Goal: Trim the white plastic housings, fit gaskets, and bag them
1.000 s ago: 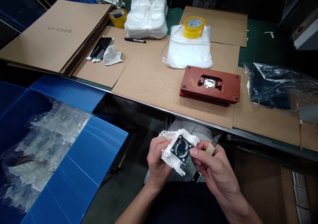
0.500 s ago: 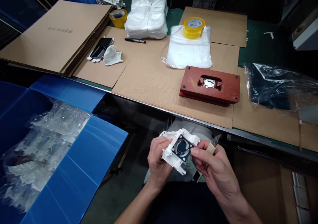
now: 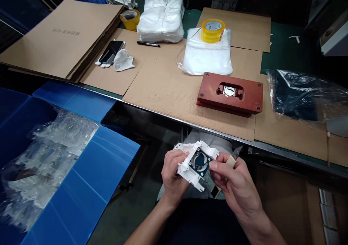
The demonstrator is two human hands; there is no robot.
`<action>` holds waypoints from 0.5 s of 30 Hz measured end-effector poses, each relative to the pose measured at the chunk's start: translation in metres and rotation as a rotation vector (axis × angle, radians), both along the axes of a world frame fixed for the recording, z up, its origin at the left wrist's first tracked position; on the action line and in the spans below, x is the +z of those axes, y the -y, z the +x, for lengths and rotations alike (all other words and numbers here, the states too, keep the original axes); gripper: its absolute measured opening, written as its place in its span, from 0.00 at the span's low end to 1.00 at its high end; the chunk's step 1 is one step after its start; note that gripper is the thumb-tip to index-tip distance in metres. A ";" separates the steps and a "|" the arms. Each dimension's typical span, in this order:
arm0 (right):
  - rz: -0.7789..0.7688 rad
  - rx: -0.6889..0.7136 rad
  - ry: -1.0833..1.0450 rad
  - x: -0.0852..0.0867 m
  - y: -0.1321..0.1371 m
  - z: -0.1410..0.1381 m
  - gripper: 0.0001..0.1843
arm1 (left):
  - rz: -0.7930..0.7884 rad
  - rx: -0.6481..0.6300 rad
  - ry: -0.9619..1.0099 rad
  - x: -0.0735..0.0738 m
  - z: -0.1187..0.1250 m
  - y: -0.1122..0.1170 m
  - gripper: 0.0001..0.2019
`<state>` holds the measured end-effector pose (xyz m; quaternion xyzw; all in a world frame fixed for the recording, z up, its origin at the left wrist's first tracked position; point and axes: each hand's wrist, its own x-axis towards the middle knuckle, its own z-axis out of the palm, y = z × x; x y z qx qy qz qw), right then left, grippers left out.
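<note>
Below the table edge, over my lap, both hands hold a white plastic frame point(image 3: 190, 169) with a dark blue square fan part point(image 3: 200, 162) set in it. My left hand point(image 3: 172, 174) is closed around the frame's left side. My right hand point(image 3: 233, 183) pinches the frame's right edge with thumb and fingers while also gripping a small utility knife point(image 3: 231, 160), whose blade points up and to the right.
A red-brown fixture block point(image 3: 230, 94) with a metal insert lies on the cardboard-covered table point(image 3: 163, 85). Behind it are yellow tape rolls point(image 3: 212, 30), white bags point(image 3: 160, 18), a pen point(image 3: 148, 44), a phone point(image 3: 111, 51) and a white glove point(image 3: 123, 59). A blue bin point(image 3: 81, 187) of bagged parts stands at left.
The frame has shifted very slightly in my hands; nothing else has visibly moved.
</note>
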<state>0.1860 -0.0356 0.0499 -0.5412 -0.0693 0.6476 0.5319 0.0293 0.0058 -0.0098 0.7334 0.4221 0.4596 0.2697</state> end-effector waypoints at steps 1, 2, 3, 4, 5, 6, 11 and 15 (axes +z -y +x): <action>0.001 -0.001 0.002 0.000 0.000 0.000 0.18 | 0.003 -0.001 0.003 0.000 0.000 0.000 0.17; 0.001 -0.001 0.005 0.000 0.000 -0.001 0.18 | 0.005 -0.002 0.005 0.000 0.000 0.000 0.16; 0.000 -0.001 0.009 0.000 -0.001 -0.001 0.18 | 0.007 -0.001 0.008 0.000 0.000 0.000 0.16; -0.002 -0.002 0.013 0.000 -0.001 -0.002 0.18 | 0.007 0.000 0.008 0.000 0.000 0.000 0.16; -0.002 0.000 0.016 0.000 -0.001 -0.002 0.18 | 0.005 0.003 0.009 0.000 0.000 0.000 0.16; -0.003 0.003 0.019 -0.001 -0.001 -0.002 0.18 | 0.002 0.005 0.009 0.000 0.000 0.000 0.15; 0.008 0.020 0.038 -0.004 0.000 -0.003 0.17 | -0.003 0.020 0.002 0.001 0.000 0.000 0.14; 0.021 0.029 0.059 -0.003 0.001 -0.006 0.17 | -0.009 0.033 -0.011 0.004 0.001 0.000 0.13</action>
